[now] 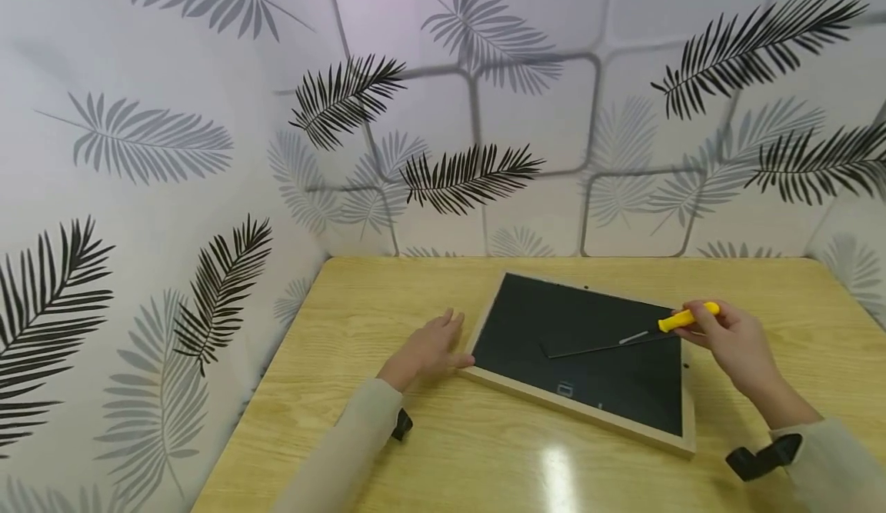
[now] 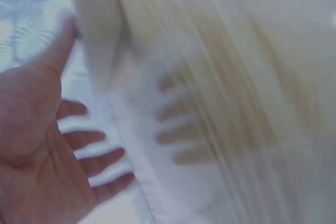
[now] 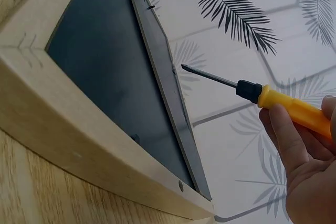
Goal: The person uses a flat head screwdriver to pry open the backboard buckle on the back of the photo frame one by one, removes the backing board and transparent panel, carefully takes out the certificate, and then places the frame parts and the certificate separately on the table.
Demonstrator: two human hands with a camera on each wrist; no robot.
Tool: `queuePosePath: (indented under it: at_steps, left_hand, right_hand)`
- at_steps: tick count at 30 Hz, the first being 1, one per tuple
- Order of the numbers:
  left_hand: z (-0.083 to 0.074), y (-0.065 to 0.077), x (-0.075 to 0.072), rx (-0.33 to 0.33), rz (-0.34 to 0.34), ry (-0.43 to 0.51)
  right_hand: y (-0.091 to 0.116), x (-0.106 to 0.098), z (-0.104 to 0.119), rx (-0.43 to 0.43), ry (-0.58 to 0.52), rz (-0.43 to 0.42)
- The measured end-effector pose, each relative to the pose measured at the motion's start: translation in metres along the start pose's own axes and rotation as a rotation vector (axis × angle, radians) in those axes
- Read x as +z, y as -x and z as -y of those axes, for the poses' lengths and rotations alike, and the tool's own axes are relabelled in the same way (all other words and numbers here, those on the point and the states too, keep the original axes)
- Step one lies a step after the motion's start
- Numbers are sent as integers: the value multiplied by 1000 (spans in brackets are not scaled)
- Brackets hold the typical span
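Note:
A picture frame [image 1: 574, 410] with a pale wooden border lies on the table, its black back panel [image 1: 533, 317] facing up. A thin stand leg [image 3: 157, 85] runs across that panel. My right hand [image 1: 737, 348] holds a screwdriver [image 1: 681, 319] by its yellow handle, fingers and thumb around it. The metal shaft points left over the panel; in the right wrist view its tip is apart from the frame. At the frame's left corner is my left hand [image 1: 429, 350], fingers spread, thumb at the border. The left wrist view is blurred, so contact is uncertain.
The wooden table [image 1: 388, 298] reaches back to a wall [image 1: 526, 121] with a leaf pattern. A glare spot shows near the table's front. Each wrist carries a black device [image 1: 764, 458].

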State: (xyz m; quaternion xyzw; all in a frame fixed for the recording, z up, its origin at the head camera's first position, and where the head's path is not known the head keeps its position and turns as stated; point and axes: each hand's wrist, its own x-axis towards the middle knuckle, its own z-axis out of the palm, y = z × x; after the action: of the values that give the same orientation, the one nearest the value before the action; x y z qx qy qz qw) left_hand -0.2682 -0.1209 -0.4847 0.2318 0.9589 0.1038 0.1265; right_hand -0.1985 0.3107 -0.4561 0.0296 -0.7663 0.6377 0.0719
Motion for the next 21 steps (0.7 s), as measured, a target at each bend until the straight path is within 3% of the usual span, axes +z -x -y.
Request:
queuePosePath:
  at_steps: [6,11,16,19,21]
  left_hand:
    - [-49,18,11,-176,-18,156]
    - [-77,17,21,-262,-52,99]
    - [-76,10,25,-259,-47,50]
    - [-64,3,25,-213,-32,28]
    - [-51,-4,22,-165,-29,16]
  right_hand:
    - [0,3,-4,-3,-72,7]
    - [-1,7,-8,-14,-87,8]
    - [-1,8,-10,-23,-88,-13]
    - [-1,8,-9,-19,-40,-20]
    - [-1,8,-8,-20,-65,-13]
